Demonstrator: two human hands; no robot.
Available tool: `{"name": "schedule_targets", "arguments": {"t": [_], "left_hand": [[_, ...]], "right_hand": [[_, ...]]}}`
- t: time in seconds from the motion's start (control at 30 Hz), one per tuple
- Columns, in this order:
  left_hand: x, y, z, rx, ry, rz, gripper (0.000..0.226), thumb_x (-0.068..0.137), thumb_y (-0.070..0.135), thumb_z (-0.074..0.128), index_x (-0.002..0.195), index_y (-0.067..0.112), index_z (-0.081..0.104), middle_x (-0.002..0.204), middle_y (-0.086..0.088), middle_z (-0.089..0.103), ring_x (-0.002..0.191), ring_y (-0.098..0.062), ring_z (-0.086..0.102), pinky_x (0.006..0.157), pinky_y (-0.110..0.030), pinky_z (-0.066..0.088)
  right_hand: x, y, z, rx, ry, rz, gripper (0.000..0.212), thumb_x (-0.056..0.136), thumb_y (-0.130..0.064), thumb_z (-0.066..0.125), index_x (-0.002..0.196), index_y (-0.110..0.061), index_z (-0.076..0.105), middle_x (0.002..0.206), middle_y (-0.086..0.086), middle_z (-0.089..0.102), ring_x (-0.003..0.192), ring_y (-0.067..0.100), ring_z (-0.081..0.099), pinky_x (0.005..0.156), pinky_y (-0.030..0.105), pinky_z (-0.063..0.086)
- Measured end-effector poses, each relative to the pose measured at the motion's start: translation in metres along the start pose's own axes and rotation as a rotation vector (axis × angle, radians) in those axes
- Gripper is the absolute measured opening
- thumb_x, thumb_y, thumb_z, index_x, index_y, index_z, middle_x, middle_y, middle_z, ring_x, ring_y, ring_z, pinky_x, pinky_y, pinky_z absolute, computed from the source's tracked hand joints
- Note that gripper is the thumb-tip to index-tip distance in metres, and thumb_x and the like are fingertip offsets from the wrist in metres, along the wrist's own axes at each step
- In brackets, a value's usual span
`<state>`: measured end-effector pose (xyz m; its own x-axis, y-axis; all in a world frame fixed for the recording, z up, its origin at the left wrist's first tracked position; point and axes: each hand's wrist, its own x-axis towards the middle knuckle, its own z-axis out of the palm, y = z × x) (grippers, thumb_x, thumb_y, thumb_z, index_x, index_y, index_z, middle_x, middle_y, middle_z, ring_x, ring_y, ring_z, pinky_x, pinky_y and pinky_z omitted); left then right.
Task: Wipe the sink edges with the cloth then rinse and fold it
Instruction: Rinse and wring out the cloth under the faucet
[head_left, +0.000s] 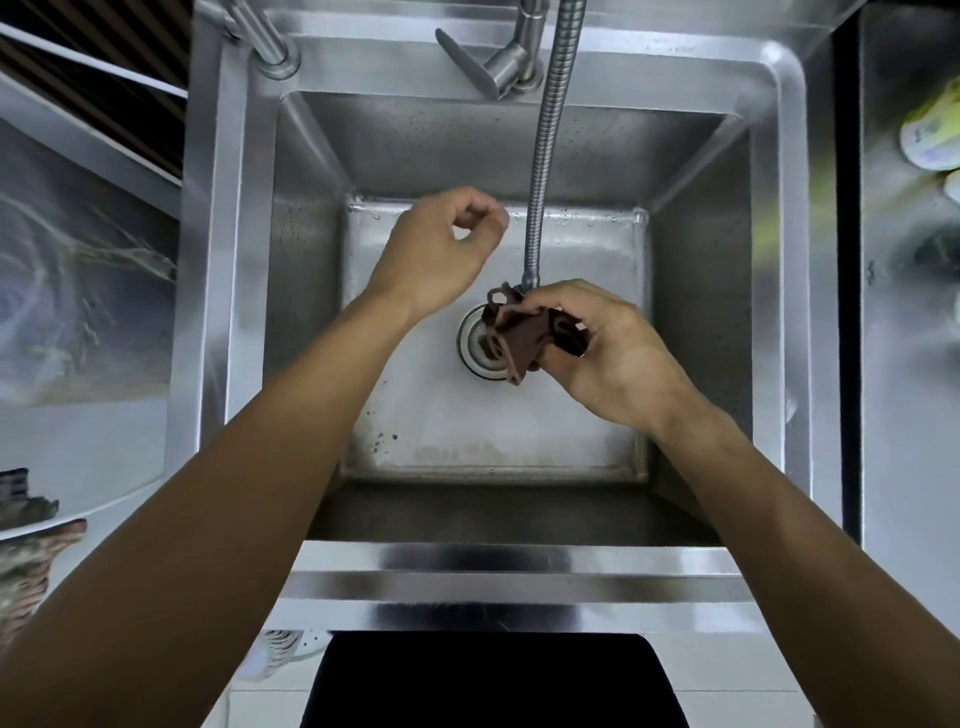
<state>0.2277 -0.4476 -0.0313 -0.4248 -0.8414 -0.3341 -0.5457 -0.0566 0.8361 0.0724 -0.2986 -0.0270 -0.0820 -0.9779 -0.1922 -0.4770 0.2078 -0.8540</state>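
A small brown cloth, bunched up, hangs over the middle of the steel sink, just under the end of the flexible tap hose. My right hand grips the cloth with curled fingers above the drain. My left hand hovers to the left of the hose over the basin. Its fingers are curled with fingertips near the thumb, and it holds nothing. No water stream is visible from the hose.
A tap lever and a second tap stand on the sink's back edge. A bottle with a yellow-green label lies on the counter at the right. The basin floor holds droplets and dark specks near the front left.
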Motion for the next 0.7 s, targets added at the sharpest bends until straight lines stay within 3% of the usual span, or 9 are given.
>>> {"name": "schedule_targets", "arguments": {"t": [0.2,0.33,0.4,0.47,0.57,0.7], "left_hand": [[0.028,0.026,0.009,-0.152,0.185,0.028,0.008,0.099,0.039,0.062,0.103,0.032,0.063,0.099,0.019,0.067,0.091,-0.014,0.073,0.087,-0.043,0.06],[0.046,0.048,0.01,-0.39,0.252,-0.132,0.03,0.099,0.043,0.064,0.119,0.02,0.064,0.104,0.011,0.069,0.074,-0.018,0.077,0.065,-0.037,0.065],[0.053,0.054,0.01,-0.501,0.263,-0.19,0.031,0.099,0.042,0.066,0.115,0.016,0.066,0.106,0.005,0.072,0.068,-0.018,0.076,0.06,-0.033,0.063],[0.059,0.055,0.009,-0.584,0.272,-0.243,0.027,0.098,0.039,0.069,0.11,0.015,0.068,0.104,0.001,0.074,0.065,-0.017,0.073,0.059,-0.031,0.061],[0.068,0.051,0.005,-0.632,0.262,-0.288,0.033,0.096,0.036,0.073,0.12,0.015,0.067,0.108,0.002,0.074,0.065,-0.013,0.073,0.059,-0.027,0.06],[0.075,0.041,0.008,-0.615,0.292,-0.216,0.024,0.095,0.032,0.074,0.116,0.022,0.072,0.104,0.01,0.077,0.068,-0.008,0.07,0.059,-0.022,0.056]], "right_hand": [[0.021,-0.011,-0.006,0.023,-0.044,0.027,0.047,0.084,0.004,0.07,0.118,-0.03,0.068,0.107,-0.011,0.071,0.102,0.01,0.068,0.09,0.025,0.056],[0.03,-0.018,-0.006,0.016,-0.036,0.025,0.045,0.084,0.005,0.069,0.116,-0.028,0.071,0.107,-0.011,0.071,0.101,0.002,0.067,0.091,0.016,0.052],[0.033,-0.02,-0.006,0.026,-0.026,0.032,0.047,0.085,0.007,0.069,0.115,-0.03,0.071,0.103,-0.016,0.069,0.097,-0.004,0.067,0.087,0.012,0.051],[0.035,-0.021,-0.005,0.051,-0.005,0.053,0.05,0.086,0.008,0.069,0.114,-0.033,0.072,0.102,-0.018,0.069,0.096,-0.001,0.068,0.087,0.017,0.055],[0.037,-0.021,-0.003,0.125,0.035,0.082,0.048,0.087,0.009,0.068,0.114,-0.029,0.077,0.105,-0.017,0.073,0.101,0.005,0.072,0.091,0.03,0.061],[0.035,-0.021,-0.002,0.144,0.073,0.056,0.046,0.089,0.009,0.066,0.112,-0.029,0.079,0.106,-0.019,0.073,0.102,0.004,0.072,0.091,0.033,0.062]]}}
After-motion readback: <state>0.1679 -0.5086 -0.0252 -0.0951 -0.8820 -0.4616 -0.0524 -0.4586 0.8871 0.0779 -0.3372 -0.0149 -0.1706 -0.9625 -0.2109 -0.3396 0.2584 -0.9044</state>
